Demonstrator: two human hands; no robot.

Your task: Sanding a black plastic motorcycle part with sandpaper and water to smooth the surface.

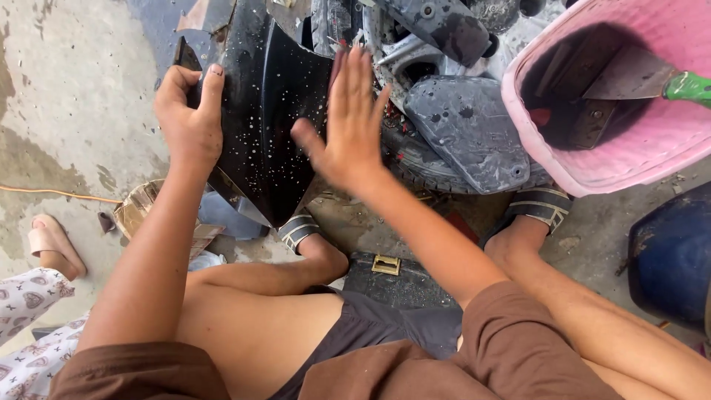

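Two bare hands work on a glossy black panel [270, 118] flecked with white drops, propped upright between the person's feet. Left hand [191, 118] grips its left edge, fingers curled round it. Right hand [348, 122] lies flat and open against its right side. A pink basket [652, 148] sits nearby.

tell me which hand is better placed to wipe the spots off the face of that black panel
Right, probably. The right hand lies open and flat on the black panel among the white spots, free to slide. The left hand grips the panel's left edge, steadying it.
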